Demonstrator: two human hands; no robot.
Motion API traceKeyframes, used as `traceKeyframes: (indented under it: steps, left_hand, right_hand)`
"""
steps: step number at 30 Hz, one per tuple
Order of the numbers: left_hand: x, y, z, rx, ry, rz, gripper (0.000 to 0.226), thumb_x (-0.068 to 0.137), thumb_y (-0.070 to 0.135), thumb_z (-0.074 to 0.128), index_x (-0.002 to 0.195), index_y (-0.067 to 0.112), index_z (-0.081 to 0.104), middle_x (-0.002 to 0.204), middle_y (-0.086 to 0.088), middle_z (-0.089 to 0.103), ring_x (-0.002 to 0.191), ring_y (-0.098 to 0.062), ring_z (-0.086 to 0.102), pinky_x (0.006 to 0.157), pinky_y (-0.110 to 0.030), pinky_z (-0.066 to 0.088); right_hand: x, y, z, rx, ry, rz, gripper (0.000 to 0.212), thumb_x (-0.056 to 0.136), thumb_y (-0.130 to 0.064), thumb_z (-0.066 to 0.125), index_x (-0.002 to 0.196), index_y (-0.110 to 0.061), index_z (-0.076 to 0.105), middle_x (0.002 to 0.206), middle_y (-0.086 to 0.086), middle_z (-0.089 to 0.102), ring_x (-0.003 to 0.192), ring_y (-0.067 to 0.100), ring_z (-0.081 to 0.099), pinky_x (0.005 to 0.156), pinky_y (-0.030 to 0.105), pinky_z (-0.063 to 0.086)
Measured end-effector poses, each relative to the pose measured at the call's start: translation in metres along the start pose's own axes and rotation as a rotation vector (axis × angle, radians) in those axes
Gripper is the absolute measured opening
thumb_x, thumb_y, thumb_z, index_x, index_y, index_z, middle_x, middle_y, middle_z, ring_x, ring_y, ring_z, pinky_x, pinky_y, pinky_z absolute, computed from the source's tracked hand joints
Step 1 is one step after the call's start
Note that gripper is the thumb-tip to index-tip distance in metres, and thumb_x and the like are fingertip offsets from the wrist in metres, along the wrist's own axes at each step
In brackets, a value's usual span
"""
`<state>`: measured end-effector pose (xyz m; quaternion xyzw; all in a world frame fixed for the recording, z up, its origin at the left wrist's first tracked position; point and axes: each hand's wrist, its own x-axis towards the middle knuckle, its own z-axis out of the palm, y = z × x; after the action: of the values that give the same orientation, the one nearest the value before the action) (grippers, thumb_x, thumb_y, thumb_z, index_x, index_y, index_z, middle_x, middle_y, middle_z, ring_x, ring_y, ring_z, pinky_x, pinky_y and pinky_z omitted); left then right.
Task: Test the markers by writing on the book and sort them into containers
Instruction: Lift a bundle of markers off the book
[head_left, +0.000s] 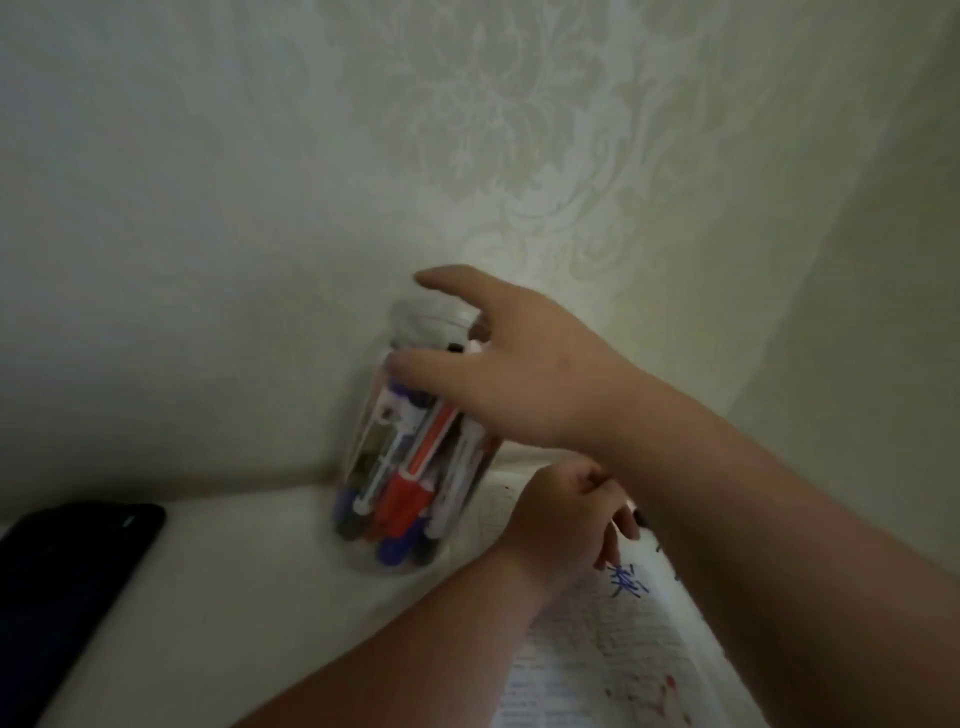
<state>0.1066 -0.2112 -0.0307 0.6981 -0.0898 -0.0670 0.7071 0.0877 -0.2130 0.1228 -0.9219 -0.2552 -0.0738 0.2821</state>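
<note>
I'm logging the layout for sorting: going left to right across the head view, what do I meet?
Dark flat object → clear jar of markers → left hand → red marks on the open book. The right hand overlaps the jar, so it is left out.

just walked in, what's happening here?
A person is sorting markers. The right hand, fingers spread, reaches across the top of a clear jar packed with markers. The left hand is curled round what looks like a marker above the open book, which already carries blue and red test scribbles. A dark flat object lies to the left.
</note>
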Motion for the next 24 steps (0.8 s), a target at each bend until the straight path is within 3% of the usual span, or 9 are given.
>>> traceKeyframes:
  steps: [3, 6, 8, 11, 14, 17, 19, 22, 24]
  left_hand:
    - [0.001, 0.002, -0.005, -0.143, 0.092, -0.021, 0.019, 0.101, 0.023, 0.057, 0.084, 0.017, 0.064, 0.070, -0.001, 0.067, 0.054, -0.013, 0.059, 0.054, -0.031, 0.051]
    - [0.005, 0.016, -0.014, -0.672, 0.261, -0.091, 0.025, 0.102, 0.025, 0.051, 0.105, 0.006, 0.067, 0.084, -0.009, 0.075, 0.066, -0.023, 0.070, 0.062, -0.040, 0.059]
    - [0.000, 0.028, -0.018, -0.919, 0.125, -0.094, 0.046, 0.100, 0.047, 0.046, 0.120, 0.010, 0.063, 0.103, -0.013, 0.075, 0.084, -0.030, 0.074, 0.068, -0.050, 0.059]
    - [-0.011, 0.032, 0.000, -0.727, -0.149, -0.142, 0.067, 0.081, 0.072, 0.050, 0.128, 0.025, 0.061, 0.122, -0.011, 0.071, 0.107, -0.040, 0.069, 0.081, -0.062, 0.056]
    - [-0.018, 0.025, 0.023, -0.525, -0.061, -0.106, 0.066, 0.070, 0.053, 0.078, 0.129, 0.034, 0.055, 0.124, -0.009, 0.069, 0.102, -0.036, 0.072, 0.075, -0.050, 0.059]
    - [-0.018, 0.027, 0.031, -0.424, -0.006, 0.106, 0.062, 0.066, 0.047, 0.075, 0.124, 0.042, 0.053, 0.112, 0.005, 0.072, 0.095, -0.023, 0.075, 0.069, -0.035, 0.061]
    - [-0.020, 0.028, 0.033, -0.358, -0.015, 0.201, 0.057, 0.071, 0.039, 0.072, 0.124, 0.041, 0.051, 0.110, 0.010, 0.072, 0.094, -0.019, 0.075, 0.066, -0.025, 0.059]
    - [-0.019, 0.020, 0.027, -0.371, -0.021, 0.250, 0.058, 0.076, 0.034, 0.083, 0.123, 0.048, 0.051, 0.118, 0.010, 0.069, 0.101, -0.021, 0.073, 0.072, -0.029, 0.059]
    - [-0.018, 0.022, 0.022, -0.343, -0.001, 0.335, 0.056, 0.073, 0.039, 0.079, 0.119, 0.056, 0.053, 0.122, 0.015, 0.066, 0.110, -0.021, 0.069, 0.082, -0.038, 0.058]
  right_hand:
    - [-0.035, 0.035, -0.061, 0.320, 0.260, 0.132, 0.056, 0.071, -0.060, 0.073, 0.124, -0.045, 0.065, 0.099, -0.007, 0.074, 0.081, 0.010, 0.074, 0.074, 0.034, 0.059]
    - [-0.072, 0.076, -0.107, 0.542, 0.441, 0.272, 0.024, 0.085, -0.047, 0.067, 0.099, -0.030, 0.076, 0.079, 0.003, 0.076, 0.065, 0.023, 0.074, 0.064, 0.043, 0.061]
    - [-0.095, 0.106, -0.115, 0.610, 0.481, 0.402, 0.022, 0.093, -0.041, 0.062, 0.094, -0.022, 0.073, 0.066, 0.004, 0.073, 0.056, 0.023, 0.071, 0.055, 0.039, 0.060]
    - [-0.117, 0.145, -0.098, 0.660, 0.402, 0.472, 0.019, 0.093, -0.042, 0.062, 0.095, -0.029, 0.074, 0.084, 0.009, 0.077, 0.072, 0.028, 0.075, 0.063, 0.043, 0.062]
    - [-0.133, 0.169, -0.083, 0.696, 0.358, 0.465, 0.043, 0.083, -0.048, 0.068, 0.125, -0.038, 0.063, 0.110, 0.008, 0.075, 0.098, 0.030, 0.073, 0.080, 0.050, 0.060]
    - [-0.140, 0.178, -0.079, 0.687, 0.470, 0.426, 0.030, 0.094, -0.042, 0.061, 0.124, -0.047, 0.061, 0.116, -0.001, 0.072, 0.100, 0.022, 0.072, 0.076, 0.040, 0.057]
    - [-0.145, 0.178, -0.075, 0.690, 0.418, 0.398, 0.039, 0.085, -0.068, 0.058, 0.123, -0.058, 0.057, 0.127, -0.011, 0.064, 0.115, 0.018, 0.064, 0.098, 0.049, 0.050]
    - [-0.148, 0.186, -0.070, 0.682, 0.333, 0.316, 0.081, 0.058, -0.094, 0.055, 0.133, -0.068, 0.040, 0.130, -0.023, 0.062, 0.120, 0.012, 0.061, 0.107, 0.051, 0.043]
    - [-0.148, 0.184, -0.069, 0.671, 0.354, 0.203, 0.073, 0.069, -0.085, 0.056, 0.136, -0.064, 0.037, 0.117, -0.029, 0.067, 0.109, 0.010, 0.069, 0.095, 0.040, 0.053]
